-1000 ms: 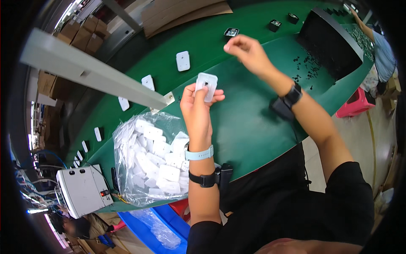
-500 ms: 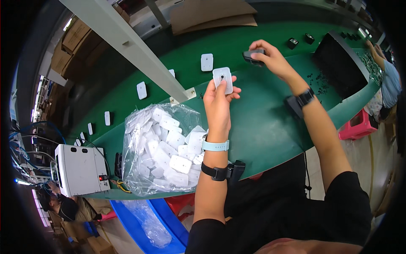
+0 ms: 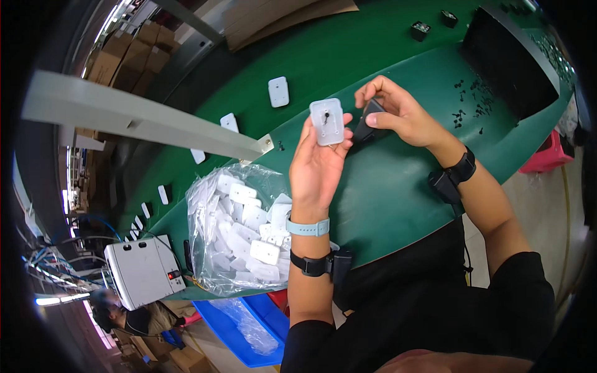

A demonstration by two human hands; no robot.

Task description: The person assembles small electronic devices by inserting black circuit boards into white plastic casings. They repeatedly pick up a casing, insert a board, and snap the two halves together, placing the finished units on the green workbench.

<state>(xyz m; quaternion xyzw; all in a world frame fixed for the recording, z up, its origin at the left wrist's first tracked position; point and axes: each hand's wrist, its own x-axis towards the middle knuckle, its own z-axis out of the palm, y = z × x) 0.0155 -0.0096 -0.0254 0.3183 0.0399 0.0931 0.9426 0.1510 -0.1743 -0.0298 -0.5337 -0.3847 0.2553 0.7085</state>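
My left hand (image 3: 316, 174) holds up a white rounded rectangular plastic cover (image 3: 331, 132) by its edges, its recessed face towards me. A small black pin-like part (image 3: 326, 115) sits in the upper middle of that face. Just to the right, my right hand (image 3: 404, 117) is closed on a black box-shaped housing (image 3: 369, 122), thumb on its near side. The housing is tilted and close to the fingertips of my left hand; whether it touches them or the cover, I cannot tell.
A clear plastic bag (image 3: 198, 239) full of white covers (image 3: 264, 252) lies by my left forearm. A metal post (image 3: 186, 128) rises beyond it. White-faced pieces (image 3: 278, 92) line the green belt. Small black parts (image 3: 476, 98) lie scattered before a black bin (image 3: 507, 68); black housings (image 3: 420, 30) stand farther back.
My right hand has brought the black housing down and left, close to the white cover, turning it steeper. My left thumb has come off the cover's face. The whole view has shifted.
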